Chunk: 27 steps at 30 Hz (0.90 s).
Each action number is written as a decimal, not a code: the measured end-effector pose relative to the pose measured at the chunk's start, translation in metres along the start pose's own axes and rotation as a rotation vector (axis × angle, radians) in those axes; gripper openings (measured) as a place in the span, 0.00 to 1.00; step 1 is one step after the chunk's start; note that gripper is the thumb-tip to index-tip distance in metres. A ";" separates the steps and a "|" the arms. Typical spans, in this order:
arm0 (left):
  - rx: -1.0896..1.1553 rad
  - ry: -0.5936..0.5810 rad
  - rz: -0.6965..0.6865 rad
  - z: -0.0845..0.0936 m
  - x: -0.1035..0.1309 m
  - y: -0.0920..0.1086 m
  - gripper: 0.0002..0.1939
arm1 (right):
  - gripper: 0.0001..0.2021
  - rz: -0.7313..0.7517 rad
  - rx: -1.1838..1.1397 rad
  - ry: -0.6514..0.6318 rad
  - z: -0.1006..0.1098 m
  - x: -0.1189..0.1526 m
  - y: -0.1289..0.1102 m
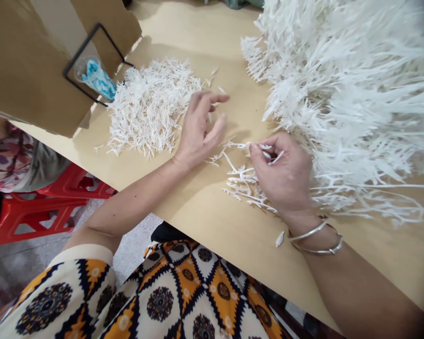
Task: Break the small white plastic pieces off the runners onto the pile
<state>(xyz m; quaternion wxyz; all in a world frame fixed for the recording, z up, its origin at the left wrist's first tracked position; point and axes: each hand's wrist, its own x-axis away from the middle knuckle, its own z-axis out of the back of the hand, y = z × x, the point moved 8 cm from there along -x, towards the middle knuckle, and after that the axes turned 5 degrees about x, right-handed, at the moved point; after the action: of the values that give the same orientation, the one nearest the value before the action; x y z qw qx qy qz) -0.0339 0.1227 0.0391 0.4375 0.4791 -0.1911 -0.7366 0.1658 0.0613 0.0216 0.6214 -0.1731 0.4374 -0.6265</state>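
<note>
My right hand [284,169], a silver bangle on its wrist, pinches thin white branched plastic sprigs [243,175] between thumb and fingers. Some of their forked ends spread on the table to the left of the fingers. My left hand [201,127] hovers with its fingers apart and nothing in them, at the right edge of a heap of small white spiky pieces [144,106]. Close to my right hand rises a much larger pile of white branched sprigs [356,89], with long stems trailing out at its lower edge.
A cardboard box [31,61] stands at the far left, a black wire frame [88,42] and a clear cup with blue-and-white contents [97,77] beside it. Red stools [38,212] and another person's patterned clothing [7,162] are beyond the table edge. One loose white piece [280,239] lies near the front.
</note>
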 end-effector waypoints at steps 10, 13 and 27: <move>-0.128 -0.405 -0.194 -0.036 0.013 0.031 0.11 | 0.04 0.065 0.008 0.022 0.002 0.002 -0.007; -0.087 -0.377 -0.190 -0.033 0.011 0.029 0.09 | 0.04 0.069 0.022 0.005 0.000 0.003 -0.007; -0.202 -0.324 -0.107 -0.046 0.016 0.026 0.11 | 0.07 0.083 0.057 -0.087 -0.005 0.002 -0.017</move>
<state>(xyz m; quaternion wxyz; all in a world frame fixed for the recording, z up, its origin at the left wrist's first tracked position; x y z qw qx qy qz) 0.0156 0.1012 0.0271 0.4071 0.3175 -0.1585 -0.8416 0.1508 0.0583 0.0311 0.6699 -0.1641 0.3986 -0.6046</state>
